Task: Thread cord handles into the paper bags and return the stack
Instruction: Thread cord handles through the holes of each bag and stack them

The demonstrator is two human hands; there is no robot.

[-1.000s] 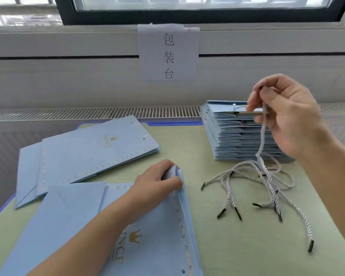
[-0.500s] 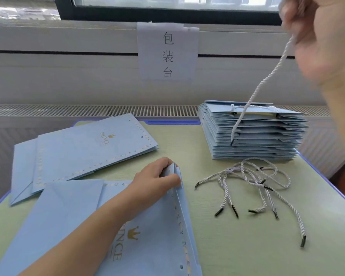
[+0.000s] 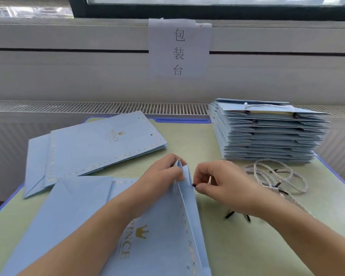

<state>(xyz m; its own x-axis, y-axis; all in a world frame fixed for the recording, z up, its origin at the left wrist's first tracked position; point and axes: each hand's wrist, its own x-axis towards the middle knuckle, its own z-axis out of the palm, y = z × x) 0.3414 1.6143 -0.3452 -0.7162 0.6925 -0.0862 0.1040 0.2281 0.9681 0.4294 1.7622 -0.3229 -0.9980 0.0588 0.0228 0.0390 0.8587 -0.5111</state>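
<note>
left hand pinches the bag top edge; right hand pinches the cord tip beside it.

A flat pale-blue paper bag with a gold crown and "PRINCE" lies nearest on the tabletop, its top edge lifted open, and a cord's black tip sits right at that edge. A second flat bag lies further back on the left. At back right stands a tall stack of bags, its top one already corded, with loose white cords coiled just in front.
</note>
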